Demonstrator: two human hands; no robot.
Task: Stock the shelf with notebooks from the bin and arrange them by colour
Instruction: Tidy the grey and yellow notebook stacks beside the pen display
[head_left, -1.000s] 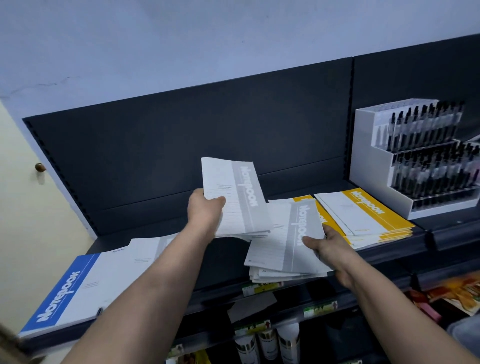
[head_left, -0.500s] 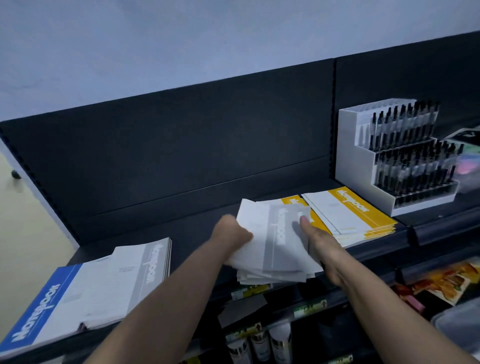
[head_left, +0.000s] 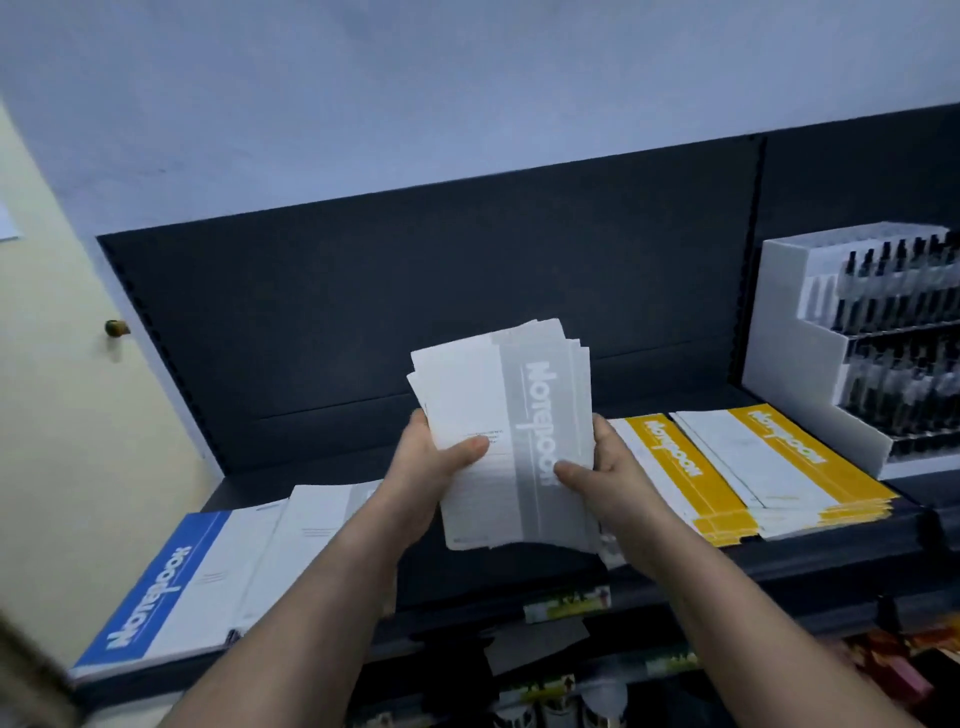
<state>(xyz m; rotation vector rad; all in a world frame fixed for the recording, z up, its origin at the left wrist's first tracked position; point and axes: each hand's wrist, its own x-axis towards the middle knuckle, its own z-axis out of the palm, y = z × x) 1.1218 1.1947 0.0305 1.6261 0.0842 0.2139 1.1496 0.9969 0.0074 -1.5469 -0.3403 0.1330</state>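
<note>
gripping a fanned stack of grey notebooks (head_left: 514, 415) from both sides, that's the picture right now. the left hand (head_left: 441, 462) clasps the stack's left edge, thumb laid across the white part of the top cover. the right hand (head_left: 605, 467) clasps the right edge, thumb pressing on the grey band that carries the word notebook. the stack is tilted up over the dark shelf (head_left: 779, 561), covers slipped out of line at the top corners and along the bottom. whether its bottom edge touches the shelf, i cannot tell.

right of the grey stack, two piles of yellow notebooks (head_left: 795, 467) lie flat on the shelf, side by side and overlapping, the nearer pile just beside the right hand. further right of the stack, a white pen rack (head_left: 779, 364) stands in tiers, full of dark pens.

left of the stack and lower down, a blue notebook (head_left: 150, 587) lies flat at the shelf's end. a grey-and-white notebook (head_left: 311, 525) overlaps its right side, partly hidden behind the left forearm.

behind the stack rises the dark back panel (head_left: 415, 286). below the stack, green price labels (head_left: 566, 605) sit on a lower shelf edge, and what's under them is too blurred to name.
</note>
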